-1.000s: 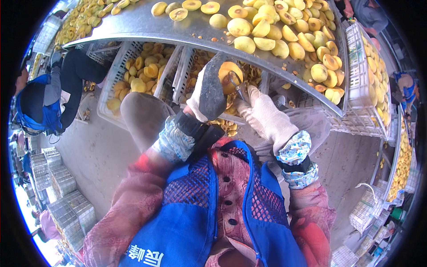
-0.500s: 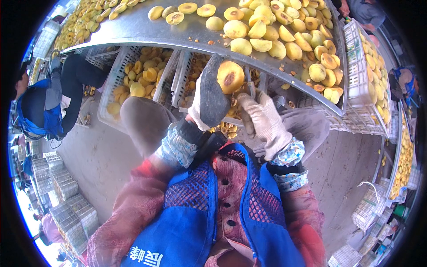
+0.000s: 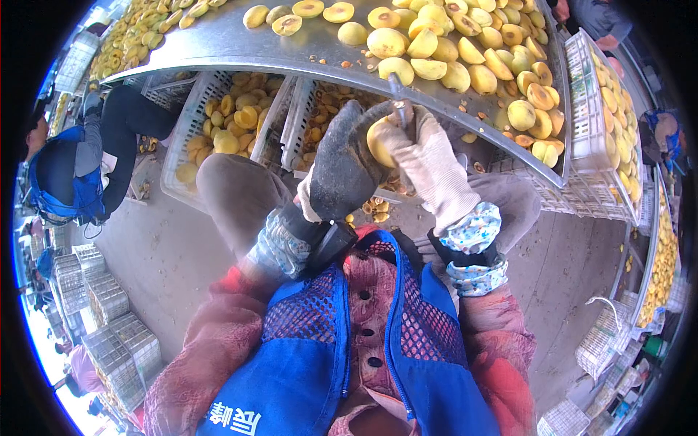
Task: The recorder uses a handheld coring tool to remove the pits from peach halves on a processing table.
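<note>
Head view: the round yellow peach (image 3: 379,139), which showed its cut face half a second ago, is now gripped deeper in the dark-gloved left hand (image 3: 342,171). The white-gloved right hand (image 3: 429,163) has closed on a small metal knife (image 3: 402,109) against it. The grey metal counter (image 3: 247,43) edge lies just above; open floor below.

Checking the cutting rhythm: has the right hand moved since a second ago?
Yes. The right hand has risen toward the metal table's edge and now closes against the peach in the left hand.
</note>
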